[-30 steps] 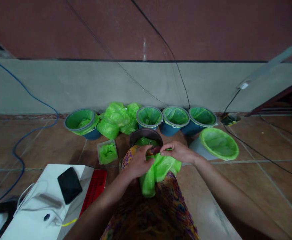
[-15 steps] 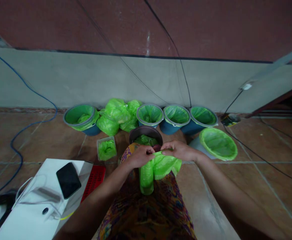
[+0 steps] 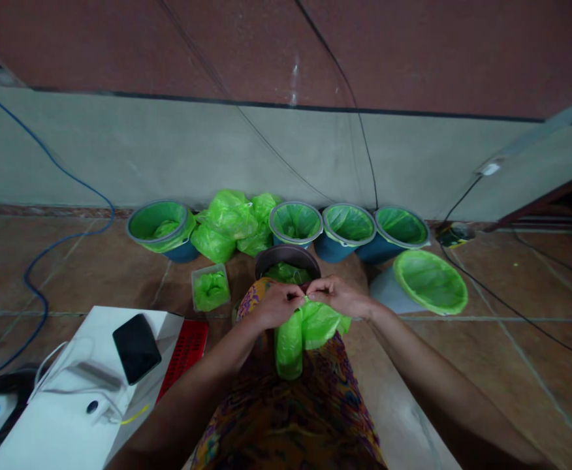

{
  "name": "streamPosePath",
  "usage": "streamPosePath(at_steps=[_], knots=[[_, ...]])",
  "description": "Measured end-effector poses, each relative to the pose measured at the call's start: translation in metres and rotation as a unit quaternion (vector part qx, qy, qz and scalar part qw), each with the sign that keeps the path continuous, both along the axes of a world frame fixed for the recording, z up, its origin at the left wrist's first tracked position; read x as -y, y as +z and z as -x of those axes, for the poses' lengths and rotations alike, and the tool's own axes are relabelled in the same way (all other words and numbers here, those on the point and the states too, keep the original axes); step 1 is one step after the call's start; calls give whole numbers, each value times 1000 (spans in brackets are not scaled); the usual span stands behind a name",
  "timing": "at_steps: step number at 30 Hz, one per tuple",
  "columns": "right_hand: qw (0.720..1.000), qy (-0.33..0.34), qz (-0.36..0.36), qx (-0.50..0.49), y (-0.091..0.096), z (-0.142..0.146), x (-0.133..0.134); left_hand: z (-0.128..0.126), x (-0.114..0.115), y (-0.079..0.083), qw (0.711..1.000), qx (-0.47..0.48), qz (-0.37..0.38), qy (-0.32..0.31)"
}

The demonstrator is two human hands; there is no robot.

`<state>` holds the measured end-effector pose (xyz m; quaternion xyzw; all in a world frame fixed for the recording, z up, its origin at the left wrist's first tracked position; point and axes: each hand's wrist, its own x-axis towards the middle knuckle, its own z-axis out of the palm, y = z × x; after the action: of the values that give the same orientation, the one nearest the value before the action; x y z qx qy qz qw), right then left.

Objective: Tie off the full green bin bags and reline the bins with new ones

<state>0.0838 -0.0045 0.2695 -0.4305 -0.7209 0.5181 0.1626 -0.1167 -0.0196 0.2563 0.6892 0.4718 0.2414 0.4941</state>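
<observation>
My left hand [image 3: 272,305] and my right hand [image 3: 337,295] meet over my lap, both pinching the top edge of a bright green plastic bag [image 3: 305,329]. The bag hangs down from my fingers onto my patterned skirt [image 3: 290,418]. Just beyond my hands stands a dark brown bucket [image 3: 286,256] with green plastic inside it.
Along the wall stand several blue buckets lined with green bags [image 3: 349,226], a heap of loose green bags [image 3: 230,225], and a white bucket [image 3: 430,282] on its side. A clear box [image 3: 210,288] holds green bags. A white table [image 3: 70,398] with a black phone [image 3: 136,348] and a red basket [image 3: 188,349] are at left. Cables cross the floor.
My two hands have drawn closer together at the bag's top edge. The view has tipped slightly.
</observation>
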Motion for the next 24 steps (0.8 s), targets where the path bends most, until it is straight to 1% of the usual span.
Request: streamPosePath(at_steps=[4, 6, 9, 13, 17, 19, 24], knots=[[992, -62, 51, -98, -9, 5, 10, 2, 1, -9, 999, 43, 6, 13], [985, -95, 59, -129, -14, 7, 14, 2, 2, -14, 998, 56, 3, 21], [978, -122, 57, -156, -19, 9, 18, 1, 3, -18, 997, 74, 2, 33], [974, -135, 64, -169, -23, 7, 21, 0, 6, -21, 994, 104, 4, 36], [962, -187, 73, -185, -28, 6, 23, 0, 6, -21, 991, 116, 0, 59], [963, -184, 76, -184, -28, 6, 22, 0, 5, -20, 994, 97, -6, 45], [980, -133, 73, -130, -16, 0, 11, -1, -1, -16, 999, 29, -18, -3]])
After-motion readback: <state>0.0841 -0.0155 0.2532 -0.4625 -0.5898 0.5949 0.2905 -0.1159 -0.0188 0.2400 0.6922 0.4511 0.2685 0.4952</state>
